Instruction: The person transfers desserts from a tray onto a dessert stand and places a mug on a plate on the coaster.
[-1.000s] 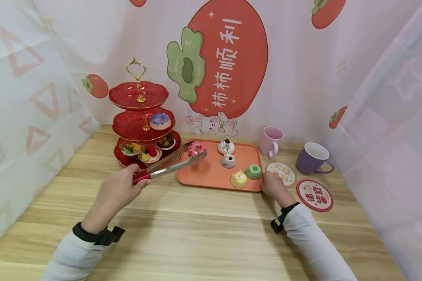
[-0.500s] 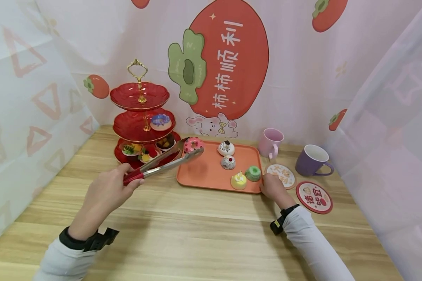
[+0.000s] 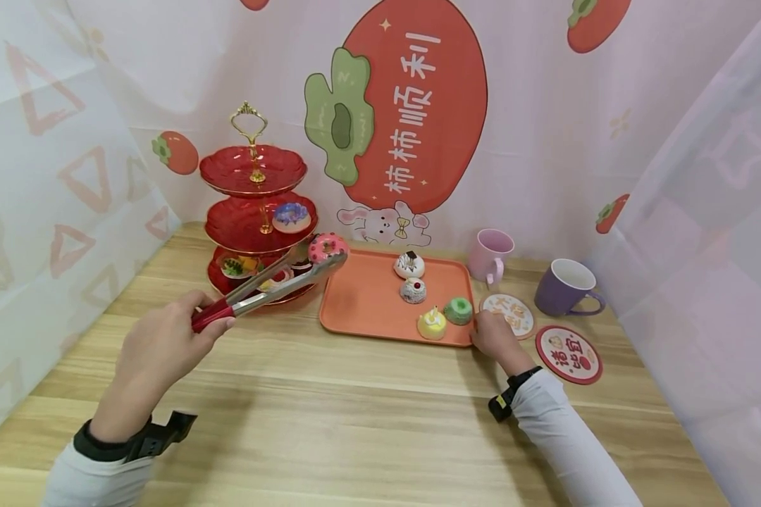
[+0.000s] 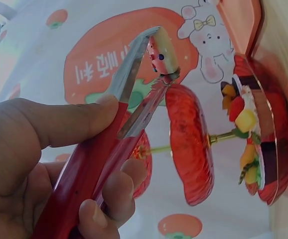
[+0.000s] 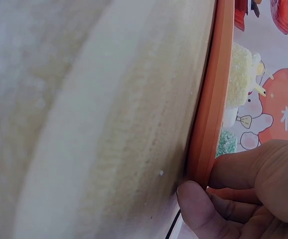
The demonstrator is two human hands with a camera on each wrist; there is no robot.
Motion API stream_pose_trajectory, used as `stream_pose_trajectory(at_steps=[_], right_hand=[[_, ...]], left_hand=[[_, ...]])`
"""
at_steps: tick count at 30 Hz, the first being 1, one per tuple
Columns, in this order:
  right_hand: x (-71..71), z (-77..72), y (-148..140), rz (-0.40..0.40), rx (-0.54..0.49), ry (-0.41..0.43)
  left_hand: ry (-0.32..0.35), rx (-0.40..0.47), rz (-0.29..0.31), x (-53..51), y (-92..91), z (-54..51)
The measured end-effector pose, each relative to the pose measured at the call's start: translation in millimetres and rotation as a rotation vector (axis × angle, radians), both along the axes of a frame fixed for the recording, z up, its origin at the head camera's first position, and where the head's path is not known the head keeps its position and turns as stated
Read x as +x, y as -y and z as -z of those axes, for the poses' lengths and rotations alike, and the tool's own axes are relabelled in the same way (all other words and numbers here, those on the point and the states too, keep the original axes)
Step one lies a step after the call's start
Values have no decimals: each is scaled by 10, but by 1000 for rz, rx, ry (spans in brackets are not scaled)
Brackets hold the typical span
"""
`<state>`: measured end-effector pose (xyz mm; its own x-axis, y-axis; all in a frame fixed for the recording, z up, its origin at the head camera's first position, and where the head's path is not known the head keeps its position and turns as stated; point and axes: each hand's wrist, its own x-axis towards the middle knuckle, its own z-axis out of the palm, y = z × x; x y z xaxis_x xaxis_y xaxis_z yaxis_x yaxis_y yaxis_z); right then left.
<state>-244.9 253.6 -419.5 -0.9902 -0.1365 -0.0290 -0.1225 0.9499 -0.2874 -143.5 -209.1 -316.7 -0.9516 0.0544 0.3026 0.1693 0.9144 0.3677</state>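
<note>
The pink donut (image 3: 327, 248) is now raised past the left edge of the tray (image 3: 361, 310), held in the tips of the tongs (image 3: 254, 301) beside the tiered stand (image 3: 231, 224) near the table's (image 3: 355, 429) back left corner; it looks lifted off but not yet set down. Unlike a second ago, it is no longer over the tray. The left hand (image 3: 161, 348), fingers curled round the tongs' handles, has shifted left; the right hand (image 3: 496, 336) still pinches the tray's near right corner.

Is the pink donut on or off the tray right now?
Off: the left-wrist view shows the pink donut pinched between the tips of the tongs in the left hand, held up apart from the orange tray.
</note>
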Motion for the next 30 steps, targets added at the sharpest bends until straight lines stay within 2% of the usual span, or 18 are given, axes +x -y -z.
stream_pose_trajectory(at_steps=[8,20,26,30], right_hand=[[6,-5,1,-10,-4,0],[16,-29,1,-9,-3,10],[15,-23,-4,-8,-4,7],[16,-28,-1,-9,-4,5]], left_hand=[[-50,14,-26,76,111,-66],[-72,19,-48,158,208,-127],[-88,6,-86,196,286,-165],[-66,-5,-118,221,355,-200]])
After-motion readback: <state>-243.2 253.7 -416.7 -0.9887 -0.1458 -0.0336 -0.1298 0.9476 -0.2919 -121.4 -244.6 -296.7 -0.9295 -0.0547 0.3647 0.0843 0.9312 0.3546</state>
